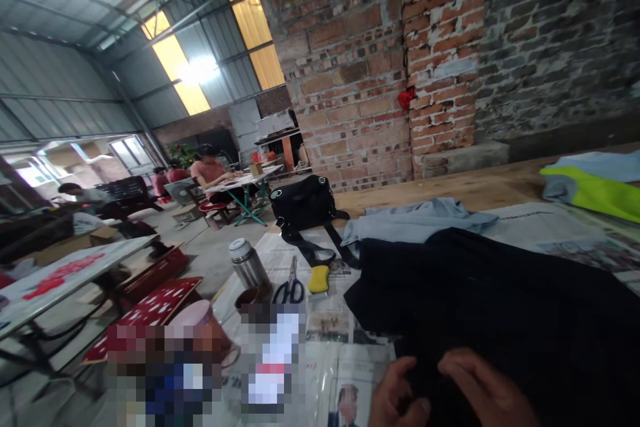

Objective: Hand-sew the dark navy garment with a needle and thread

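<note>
One left hand (400,397): fingers were bent; grip could not be told.
Right hand (487,388): was curved, grip equally unclear.
Black cloth (480,287): lay just beyond both, toward the right edge of the worktop (385,197).
Left edge: bore newspaper (333,293), scissors (289,291), flask (249,265).
Brick wall (345,80): rose beyond the far edge.

The person's left hand (400,395) and right hand (486,388) are both bare. The fingers are slim, with rounded tips, and faint creases mark the knuckles. Nails and finer skin detail are too soft and shadowed to make out. The bottom edge cuts both hands off, so wrists and sleeves are hidden.
</note>
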Motion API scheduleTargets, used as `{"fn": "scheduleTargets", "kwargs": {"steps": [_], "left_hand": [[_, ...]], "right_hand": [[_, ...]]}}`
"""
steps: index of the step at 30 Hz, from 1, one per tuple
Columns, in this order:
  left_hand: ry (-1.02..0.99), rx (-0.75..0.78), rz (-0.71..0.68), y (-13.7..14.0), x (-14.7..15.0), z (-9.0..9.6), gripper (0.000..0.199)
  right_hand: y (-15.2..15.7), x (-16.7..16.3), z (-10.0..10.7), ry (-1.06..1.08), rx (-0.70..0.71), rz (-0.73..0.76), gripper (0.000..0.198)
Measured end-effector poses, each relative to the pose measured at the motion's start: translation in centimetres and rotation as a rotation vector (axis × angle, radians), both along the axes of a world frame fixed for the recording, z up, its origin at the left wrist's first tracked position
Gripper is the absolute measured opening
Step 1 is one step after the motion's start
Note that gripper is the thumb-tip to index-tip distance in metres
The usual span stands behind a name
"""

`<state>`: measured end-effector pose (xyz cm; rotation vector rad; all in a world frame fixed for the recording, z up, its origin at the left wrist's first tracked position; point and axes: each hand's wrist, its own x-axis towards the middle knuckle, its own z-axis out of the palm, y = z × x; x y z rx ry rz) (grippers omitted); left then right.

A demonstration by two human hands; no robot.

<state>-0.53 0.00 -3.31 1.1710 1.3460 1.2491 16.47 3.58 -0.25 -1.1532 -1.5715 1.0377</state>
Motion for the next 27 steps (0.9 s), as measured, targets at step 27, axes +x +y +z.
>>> {"fn": "scheduleTargets", "kwargs": {"steps": [27], "left_hand": [[-0.443, -0.164, 0.146, -0.4, 0.8, 2.6, 0.031]], "right_hand": [[4.7, 4.6, 7.7, 1.002, -0.414, 0.033, 0.019]]}}
